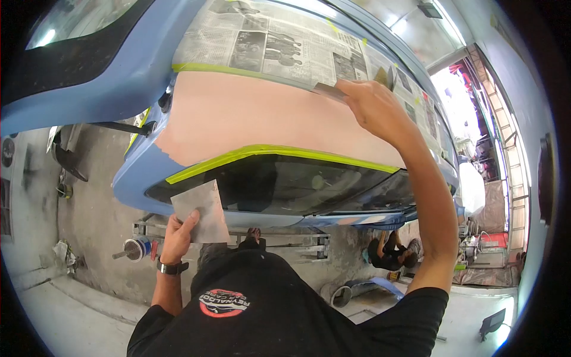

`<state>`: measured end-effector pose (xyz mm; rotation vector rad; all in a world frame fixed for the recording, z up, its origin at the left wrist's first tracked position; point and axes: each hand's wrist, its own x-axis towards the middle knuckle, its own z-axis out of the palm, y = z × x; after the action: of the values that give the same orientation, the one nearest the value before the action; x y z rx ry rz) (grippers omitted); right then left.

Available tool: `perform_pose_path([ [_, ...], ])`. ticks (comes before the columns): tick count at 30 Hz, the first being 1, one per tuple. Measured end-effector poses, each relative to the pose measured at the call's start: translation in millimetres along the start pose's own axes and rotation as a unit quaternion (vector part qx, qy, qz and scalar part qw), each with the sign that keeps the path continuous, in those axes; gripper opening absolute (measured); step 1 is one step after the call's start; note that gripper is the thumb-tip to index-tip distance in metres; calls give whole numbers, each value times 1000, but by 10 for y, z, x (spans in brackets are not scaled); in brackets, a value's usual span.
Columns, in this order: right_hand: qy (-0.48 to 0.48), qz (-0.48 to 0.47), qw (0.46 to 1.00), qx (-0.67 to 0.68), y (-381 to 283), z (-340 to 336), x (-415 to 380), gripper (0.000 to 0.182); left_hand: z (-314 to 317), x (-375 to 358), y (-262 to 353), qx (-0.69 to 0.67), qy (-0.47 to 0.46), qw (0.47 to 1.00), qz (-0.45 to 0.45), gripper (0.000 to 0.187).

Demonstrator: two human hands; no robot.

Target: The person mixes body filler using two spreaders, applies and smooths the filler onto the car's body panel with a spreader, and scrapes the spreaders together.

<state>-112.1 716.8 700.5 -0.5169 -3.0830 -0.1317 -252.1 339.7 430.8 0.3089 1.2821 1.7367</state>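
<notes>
My left hand (176,238), with a black watch on its wrist, grips a flat grey square plate (205,211) by its edge; pinkish smears show along the plate's right side. My right hand (377,110) is closed around a metal putty spreader (330,91), whose blade lies at the upper edge of a pink-coated car panel (267,116). Most of the spreader's grip is hidden by the fingers. Yellow-green masking tape (262,149) borders the panel above the dark side window (285,181). Newspaper (309,41) covers the roof above it.
The blue car's raised tailgate (143,53) stands at upper left, with a strut (122,127) below it. A bucket (137,249) sits on the floor to the left. Another person (392,250) is low down at right, near a blue curved part (380,285).
</notes>
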Motion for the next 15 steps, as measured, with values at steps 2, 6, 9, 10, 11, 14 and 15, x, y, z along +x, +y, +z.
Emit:
perform_pose_path([
  [2,-6,14,1000,-12,85,-18,-105,16,25,6,4,8,-3,1000,3,27],
  [6,13,11,999,-33,339,41,-317,8,106,3,40,3,-11,1000,-2,27],
  [9,5,40,999,-32,464,38,-470,8,186,-3,68,2,-11,1000,-4,26],
  [10,2,48,998,-28,506,31,-520,8,213,-6,67,1,-9,1000,-4,26],
  [11,-2,57,998,-25,538,25,-565,8,221,-3,51,2,-12,1000,-2,26],
  [14,30,47,998,-10,598,6,-694,11,252,4,4,7,-16,1000,4,26],
  [15,32,46,998,-17,616,7,-726,12,278,1,7,10,-13,1000,5,26],
])
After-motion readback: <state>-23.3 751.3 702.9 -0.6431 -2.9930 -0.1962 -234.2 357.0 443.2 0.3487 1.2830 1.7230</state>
